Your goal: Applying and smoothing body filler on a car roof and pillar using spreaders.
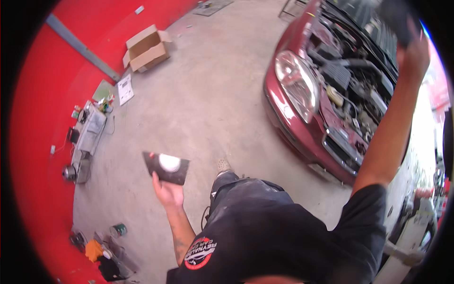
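Left hand (170,193) was low and well out in front of the body, palm upturned, pinching a dark flat board (176,177) by its near edge. One digit showed along that edge; the others were mostly hidden beneath. A round white patch (169,163) sat on the board's upper face, just beyond the fingers. Board was held tilted, clear of the concrete floor (222,94).

Right hand (416,56) was raised high, far to the right of the board, with the arm stretched up. It was at a dark thing (396,21), badly blurred near the rim of the view; whether the fingers were closed on it or merely against it, could not tell.

Below and inward of the raised hand stood a dark red car (282,111), engine (347,80) exposed, its clear headlight (297,85) facing the side of the left hand's grip.

Beyond the board, well apart, an open cardboard box (148,51) stood near the red wall (42,118). Nearer than the box, a white sheet (125,90) lay on the ground. Left of the board, a low bench (91,135) with clutter ran along the wall. Nearer the body on that side: a can (119,230) and an orange cloth (93,250). Just right of the board, one pale shoe (223,165) showed below the dark trousers (246,191).
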Available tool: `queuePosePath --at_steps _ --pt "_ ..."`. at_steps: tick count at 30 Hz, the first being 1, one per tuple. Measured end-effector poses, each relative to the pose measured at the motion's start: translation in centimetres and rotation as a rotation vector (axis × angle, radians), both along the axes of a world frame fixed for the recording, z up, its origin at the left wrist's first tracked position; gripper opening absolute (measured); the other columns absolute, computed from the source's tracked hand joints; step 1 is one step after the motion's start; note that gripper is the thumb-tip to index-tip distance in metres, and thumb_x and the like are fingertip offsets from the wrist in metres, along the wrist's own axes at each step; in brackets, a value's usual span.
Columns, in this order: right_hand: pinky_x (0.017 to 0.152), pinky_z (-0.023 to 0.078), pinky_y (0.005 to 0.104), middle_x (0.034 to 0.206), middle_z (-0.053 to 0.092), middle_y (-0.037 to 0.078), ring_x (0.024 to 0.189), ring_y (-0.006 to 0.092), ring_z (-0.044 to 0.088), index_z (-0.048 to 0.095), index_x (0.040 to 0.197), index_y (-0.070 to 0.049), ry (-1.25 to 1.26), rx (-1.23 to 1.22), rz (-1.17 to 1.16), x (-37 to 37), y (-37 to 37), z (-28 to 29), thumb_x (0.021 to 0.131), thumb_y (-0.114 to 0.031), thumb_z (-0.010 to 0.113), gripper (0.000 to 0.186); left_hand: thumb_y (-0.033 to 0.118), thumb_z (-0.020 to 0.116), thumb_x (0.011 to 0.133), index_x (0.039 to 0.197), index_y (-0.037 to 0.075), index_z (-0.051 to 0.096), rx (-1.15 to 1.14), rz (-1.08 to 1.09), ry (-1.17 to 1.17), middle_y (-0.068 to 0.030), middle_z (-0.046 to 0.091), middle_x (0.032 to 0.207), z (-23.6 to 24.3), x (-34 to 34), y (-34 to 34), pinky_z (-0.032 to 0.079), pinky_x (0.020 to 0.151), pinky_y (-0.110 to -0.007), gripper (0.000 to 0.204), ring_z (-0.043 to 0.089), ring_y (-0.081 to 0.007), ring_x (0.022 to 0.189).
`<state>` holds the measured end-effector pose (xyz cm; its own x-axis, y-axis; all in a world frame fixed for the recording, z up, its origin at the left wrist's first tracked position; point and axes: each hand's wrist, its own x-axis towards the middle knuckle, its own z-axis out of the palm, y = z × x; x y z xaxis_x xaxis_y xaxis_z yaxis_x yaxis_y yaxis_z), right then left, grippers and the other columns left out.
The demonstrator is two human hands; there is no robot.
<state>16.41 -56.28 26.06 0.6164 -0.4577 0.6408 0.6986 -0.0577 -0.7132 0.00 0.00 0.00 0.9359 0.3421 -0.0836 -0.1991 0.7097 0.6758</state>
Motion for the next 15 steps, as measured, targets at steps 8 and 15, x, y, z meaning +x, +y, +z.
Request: queuePosePath --at_steps 8,15 --pt "0.107 0.051 0.0425 0.135 0.062 0.014 0.122 0.0277 0.062 0.051 0.143 0.000 0.770 0.536 0.246 14.2 21.0 -21.8 0.086 0.008 0.059 0.059 0.037 0.047 0.109 0.146 0.004 0.049 -0.150 -0.340 0.217 -0.0098 0.059 0.143 4.0 29.2 1.9 0.046 0.110 -0.047 0.049 0.059 -0.0275 0.129" --pt "0.096 0.045 0.0421 0.123 0.066 0.007 0.117 0.0274 0.060 0.068 0.132 -0.017 0.189 -1.179 0.075 40.3 23.6 -16.8 0.076 0.007 0.062 0.062 0.024 0.054 0.107 0.144 -0.001 0.048 0.182 -0.541 0.193 -0.0135 0.062 0.137 5.0 53.3 -5.4 0.052 0.104 -0.043 0.045 0.063 -0.0259 0.123"
